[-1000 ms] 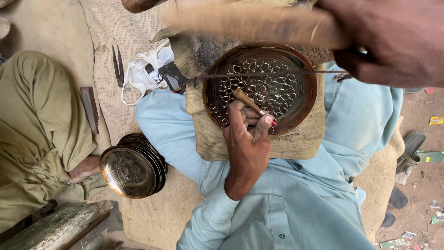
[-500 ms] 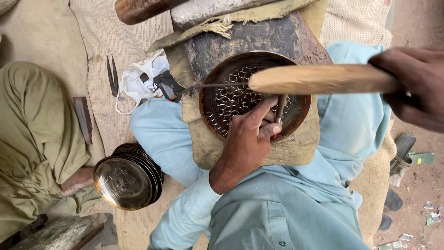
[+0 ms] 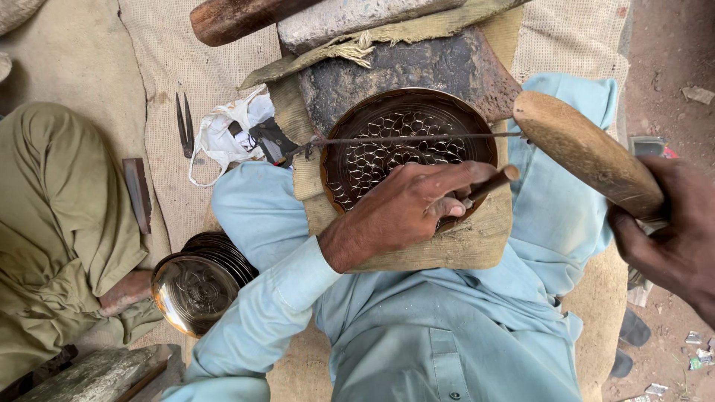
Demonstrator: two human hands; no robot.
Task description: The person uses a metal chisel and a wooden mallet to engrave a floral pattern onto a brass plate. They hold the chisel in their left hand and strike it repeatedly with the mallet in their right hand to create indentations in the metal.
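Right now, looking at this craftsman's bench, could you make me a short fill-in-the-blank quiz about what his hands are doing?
1. The left hand holds a thin punch against a round metal ____.
2. The right hand grips a wooden ____.
3. A stack of finished plates lies beside the person's ____ elbow.
4. A pair of dark ____ lies on the woven mat, near the white bag.

Missing words: plate; mallet; left; shears

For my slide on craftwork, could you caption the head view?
Left hand steadies a chisel on a patterned metal plate; right hand grips a wooden mallet.
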